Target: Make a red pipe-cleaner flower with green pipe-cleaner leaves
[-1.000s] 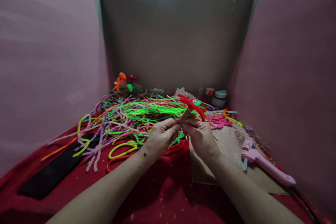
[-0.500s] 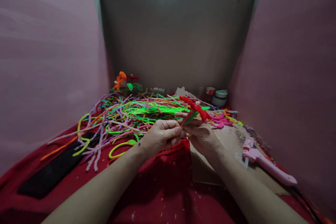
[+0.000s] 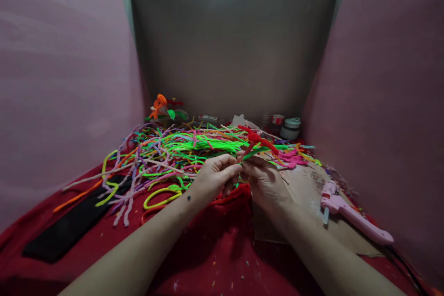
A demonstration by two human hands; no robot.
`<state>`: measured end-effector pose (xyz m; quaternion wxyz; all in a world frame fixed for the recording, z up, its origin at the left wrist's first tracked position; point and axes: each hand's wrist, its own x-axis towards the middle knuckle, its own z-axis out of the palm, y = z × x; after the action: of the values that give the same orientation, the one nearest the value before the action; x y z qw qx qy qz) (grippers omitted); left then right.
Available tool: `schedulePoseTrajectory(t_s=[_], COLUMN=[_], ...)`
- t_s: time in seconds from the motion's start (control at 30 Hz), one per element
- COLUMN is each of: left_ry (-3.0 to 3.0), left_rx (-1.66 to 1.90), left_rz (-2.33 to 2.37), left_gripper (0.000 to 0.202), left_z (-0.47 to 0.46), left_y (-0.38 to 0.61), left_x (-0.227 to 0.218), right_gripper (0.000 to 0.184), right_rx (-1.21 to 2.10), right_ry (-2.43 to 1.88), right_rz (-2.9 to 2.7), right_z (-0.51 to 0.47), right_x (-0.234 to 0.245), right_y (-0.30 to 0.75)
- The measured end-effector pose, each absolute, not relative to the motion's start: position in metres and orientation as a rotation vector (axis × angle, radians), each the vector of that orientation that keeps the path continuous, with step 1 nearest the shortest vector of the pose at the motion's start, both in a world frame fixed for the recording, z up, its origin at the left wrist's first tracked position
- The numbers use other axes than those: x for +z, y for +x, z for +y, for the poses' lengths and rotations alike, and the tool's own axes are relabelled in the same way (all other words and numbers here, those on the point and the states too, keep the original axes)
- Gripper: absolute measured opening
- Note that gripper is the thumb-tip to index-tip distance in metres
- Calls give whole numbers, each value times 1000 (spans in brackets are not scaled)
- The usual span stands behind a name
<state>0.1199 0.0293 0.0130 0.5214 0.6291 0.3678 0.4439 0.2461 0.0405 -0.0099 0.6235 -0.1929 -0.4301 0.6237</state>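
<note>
Both my hands meet at the middle of the table over a red cloth (image 3: 215,249). My left hand (image 3: 213,176) pinches the lower end of a small red pipe-cleaner flower with a green stem (image 3: 258,141). My right hand (image 3: 265,179) is closed on the same stem from the right, fingers curled under it. The red head of the flower sticks up and to the right above my fingers. Behind them lies a big pile of pipe cleaners (image 3: 180,148) in neon green, pink, orange and purple.
A pink glue gun (image 3: 350,215) lies on brown cardboard (image 3: 301,185) at the right. A black strip (image 3: 76,222) lies at the left. An orange pipe-cleaner flower (image 3: 159,105) and small jars (image 3: 290,128) stand at the back. Pink and grey walls enclose the table.
The red flower has tipped from more upright to lying lower and further right. My hands stay pinched together at the stem, shifting only slightly.
</note>
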Motion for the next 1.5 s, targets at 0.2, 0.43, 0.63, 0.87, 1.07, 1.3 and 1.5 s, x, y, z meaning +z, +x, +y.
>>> schedulePoseTrajectory(t_s=[0.2,0.43,0.63,0.87,1.07,1.3,1.5], left_ry=[1563,1634,1476,1336,1283,1226,1371], left_rx=[1174,1190,1194,1185,1170,1134,1141], left_rz=[990,991,925,894,891,880,951], left_gripper=[15,19,22,25,24,25,23], left_z=[28,30,29,25,22,21,24], left_y=[126,126,129,130,131,133,130], left_x=[10,3,3,9,12,12,11], right_gripper=[7,2,5,10,11,8,9], right_rx=[1404,1241,1202,1136,1028,883,921], right_ry=[-489,-593,-569,-615,-699,-772,-818], right_rz=[-954,-1042,-1036,-1022,-1112,-1193,-1205], right_z=[38,42,36,29,27,29,30], right_x=[-8,-17,-10,-7,-9,-12,-5], right_y=[245,246,242,240,244,247,246])
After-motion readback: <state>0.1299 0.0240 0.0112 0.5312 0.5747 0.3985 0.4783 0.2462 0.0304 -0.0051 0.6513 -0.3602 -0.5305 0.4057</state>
